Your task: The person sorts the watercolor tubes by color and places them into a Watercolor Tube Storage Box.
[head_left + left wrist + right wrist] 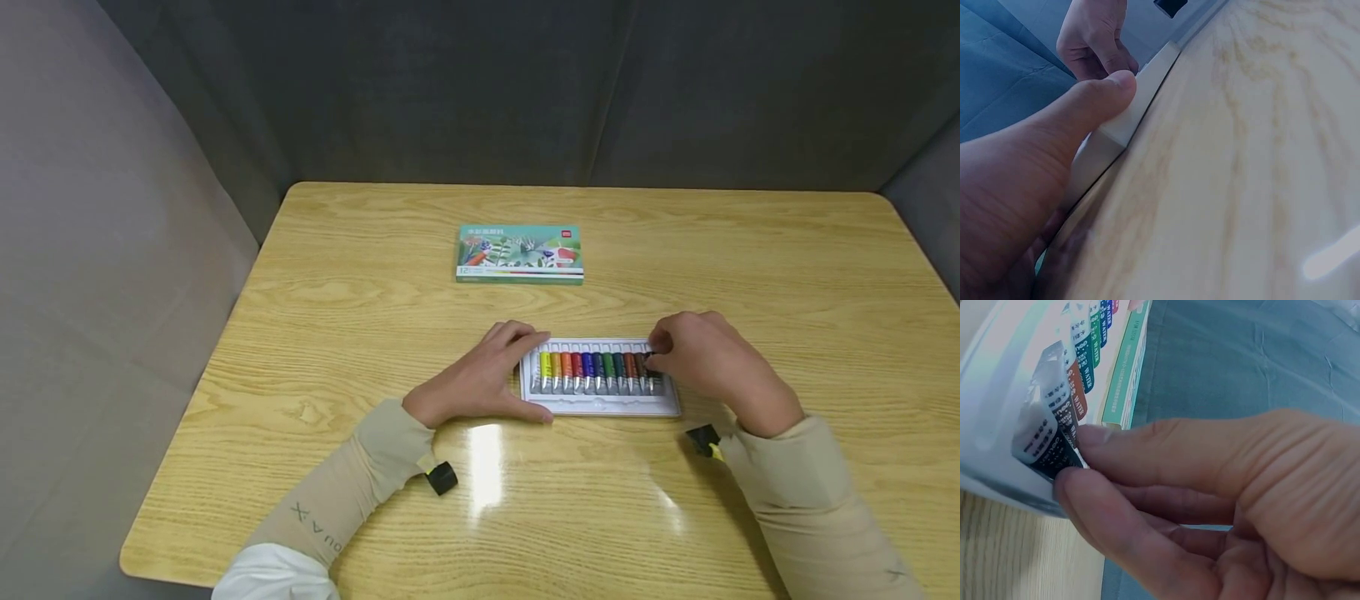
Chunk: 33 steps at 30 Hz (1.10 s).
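Note:
A white plastic tray (637,406) lies on the table with a row of small paint tubes (587,367) in it, running from yellow at the left to black at the right. My left hand (487,375) grips the tray's left end, thumb along the near edge and fingers at the far corner. In the left wrist view that thumb (1119,87) presses on the tray's side wall. At the right end, my right hand (705,358) pinches the black paint tube (1054,453) between thumb and forefinger. The brown tube (1075,394) lies right beside it.
Behind the tray, a green paint box (519,254) with a printed plant design lies flat on the wooden table (360,283). Dark cloth (450,92) hangs at the table's back edge. A black wrist device (442,477) sticks out from the left sleeve.

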Each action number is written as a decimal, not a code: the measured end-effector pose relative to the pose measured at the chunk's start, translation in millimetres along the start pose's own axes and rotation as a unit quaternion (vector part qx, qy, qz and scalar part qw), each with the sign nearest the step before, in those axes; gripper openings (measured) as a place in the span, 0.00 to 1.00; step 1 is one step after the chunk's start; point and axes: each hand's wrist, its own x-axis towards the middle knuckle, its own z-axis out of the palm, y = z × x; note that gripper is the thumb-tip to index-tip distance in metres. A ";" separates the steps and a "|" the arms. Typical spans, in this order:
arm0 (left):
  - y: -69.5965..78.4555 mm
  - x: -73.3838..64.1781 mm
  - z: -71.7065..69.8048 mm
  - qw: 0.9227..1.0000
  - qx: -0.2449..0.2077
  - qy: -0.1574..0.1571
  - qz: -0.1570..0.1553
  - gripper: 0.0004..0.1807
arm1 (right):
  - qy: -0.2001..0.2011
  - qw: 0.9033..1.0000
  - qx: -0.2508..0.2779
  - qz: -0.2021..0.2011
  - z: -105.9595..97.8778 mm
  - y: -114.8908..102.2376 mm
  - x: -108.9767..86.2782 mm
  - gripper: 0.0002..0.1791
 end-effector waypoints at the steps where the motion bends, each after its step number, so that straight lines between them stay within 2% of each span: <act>1: -0.1 0.1 0.1 1.000 0.000 0.000 0.000 0.61 | 0.002 1.000 -0.001 0.000 0.0 -0.1 -0.1 0.17; 9: 0.8 0.7 -0.2 1.000 0.000 -0.001 -0.002 0.61 | 0.014 1.000 -0.014 -0.010 2.1 -1.7 -0.7 0.13; 16: 0.3 0.5 0.6 1.000 -0.001 0.006 0.000 0.61 | 0.013 0.999 -0.021 -0.026 5.1 -4.6 1.7 0.04; 25: -0.1 -0.6 0.2 1.000 -0.003 0.007 0.002 0.61 | 0.007 1.000 -0.014 -0.023 4.4 -2.8 2.0 0.04; 33: 0.5 0.2 0.8 1.000 0.002 0.010 0.002 0.62 | 0.010 0.998 -0.007 -0.069 2.4 3.6 1.0 0.05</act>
